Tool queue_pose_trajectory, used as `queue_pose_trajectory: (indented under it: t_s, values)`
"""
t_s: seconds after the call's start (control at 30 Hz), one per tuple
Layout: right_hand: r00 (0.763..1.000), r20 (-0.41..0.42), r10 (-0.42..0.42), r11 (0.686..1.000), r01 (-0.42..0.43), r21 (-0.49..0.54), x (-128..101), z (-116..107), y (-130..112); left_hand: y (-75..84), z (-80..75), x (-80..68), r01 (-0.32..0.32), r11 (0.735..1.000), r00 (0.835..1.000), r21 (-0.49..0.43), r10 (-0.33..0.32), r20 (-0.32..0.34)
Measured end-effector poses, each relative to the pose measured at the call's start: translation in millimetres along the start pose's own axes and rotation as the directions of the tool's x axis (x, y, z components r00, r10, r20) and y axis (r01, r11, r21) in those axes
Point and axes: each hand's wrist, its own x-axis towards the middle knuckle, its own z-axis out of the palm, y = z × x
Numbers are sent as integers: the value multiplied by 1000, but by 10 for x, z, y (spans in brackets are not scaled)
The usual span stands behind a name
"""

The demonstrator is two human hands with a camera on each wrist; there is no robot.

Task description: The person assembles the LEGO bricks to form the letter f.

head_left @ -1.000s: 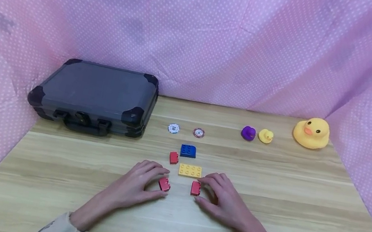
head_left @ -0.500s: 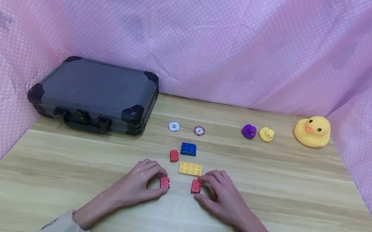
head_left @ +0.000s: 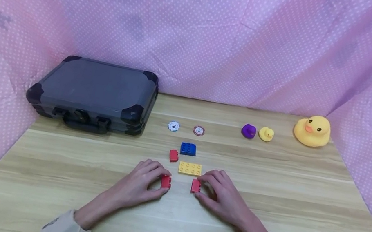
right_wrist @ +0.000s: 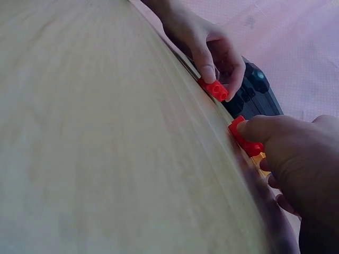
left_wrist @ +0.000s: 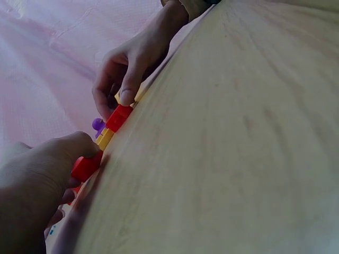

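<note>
My left hand (head_left: 139, 182) pinches a red toy building brick (head_left: 166, 182) between thumb and fingers, low on the tabletop. Opposite it, my right hand (head_left: 223, 195) holds a second red brick (head_left: 195, 186) the same way, and a gap separates the two bricks. Studs face right on both in the head view. In the right wrist view the right thumb presses on its red brick (right_wrist: 245, 138); the other fingers are partly hidden. Just beyond lies a yellow brick (head_left: 190, 169) with studs up, close to the right fingertips. Behind it are a third red brick (head_left: 173, 155) and a blue brick (head_left: 188, 149).
A white chip (head_left: 173, 126) and a reddish chip (head_left: 199, 130) lie farther back. At back left stands a dark grey case (head_left: 94, 91). A purple duck (head_left: 249, 131), a small yellow duck (head_left: 266, 134) and a large yellow duck (head_left: 312, 131) sit at back right, before a pink curtain (head_left: 214, 38).
The left red brick was tilted between spread fingers; it has turned straight and the left thumb and fingers have closed on it. The right thumb has come nearer its brick, which stays in place.
</note>
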Motion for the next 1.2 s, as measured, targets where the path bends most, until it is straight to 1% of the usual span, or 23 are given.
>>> queue_pose_trajectory:
  t_s: [0.2,0.57,0.67,0.9,1.03,1.2]
  values:
    - [1000,6,9,1000,-9,7,-10,4,-6,24,28,19,-10,1000,1000,-17,10,-5]
    - [999,19,47,998,-48,29,-24,-9,-18,60,52,52,-4,999,1000,-47,5,6]
    - [999,12,45,998,-46,32,-29,-8,-21,71,59,60,-3,998,1000,-66,4,11]
    - [999,-5,35,998,-34,46,-26,-22,-32,63,96,98,-45,996,999,-81,44,-11]
    - [1000,-6,24,998,-24,58,-4,-31,-45,50,113,111,-42,993,999,-110,39,-27]
    - [1000,-7,4,998,-4,64,9,-26,-52,59,119,126,-25,987,1000,-158,22,-20]
